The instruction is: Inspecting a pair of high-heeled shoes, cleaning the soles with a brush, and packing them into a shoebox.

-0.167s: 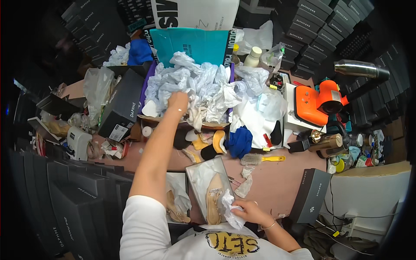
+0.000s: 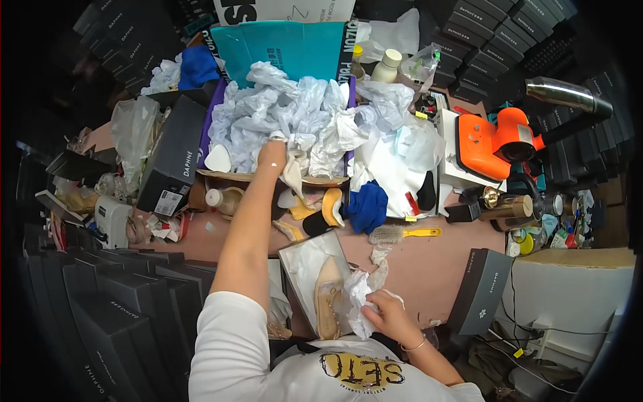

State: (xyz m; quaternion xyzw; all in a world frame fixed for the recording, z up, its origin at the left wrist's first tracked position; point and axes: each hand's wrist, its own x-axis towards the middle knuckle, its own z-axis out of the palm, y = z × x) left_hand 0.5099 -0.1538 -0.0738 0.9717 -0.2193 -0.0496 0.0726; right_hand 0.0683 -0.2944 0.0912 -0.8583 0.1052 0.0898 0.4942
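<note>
Nearest the person, the right hand (image 2: pixel 387 315) closes its grip on a crumpled wad of white tissue paper (image 2: pixel 357 298), held at the right edge of an open shoebox lined with white paper (image 2: pixel 303 258). A beige pointed-toe shoe with studs (image 2: pixel 328 298) lies inside that box, touching the tissue. Just beyond, on the pinkish worktop (image 2: pixel 415 268), sit a yellow-handled brush (image 2: pixel 400 234) and a bundle of blue cloth (image 2: pixel 368 206). The left arm stretches far forward; the left hand (image 2: pixel 272 155) reaches into a large heap of crumpled white and pale-blue paper (image 2: pixel 295 117), its grip pinching a piece of that paper. To the right stands an orange heat tool (image 2: pixel 495 141). Black shoeboxes (image 2: pixel 120 315) are stacked at the left.
</note>
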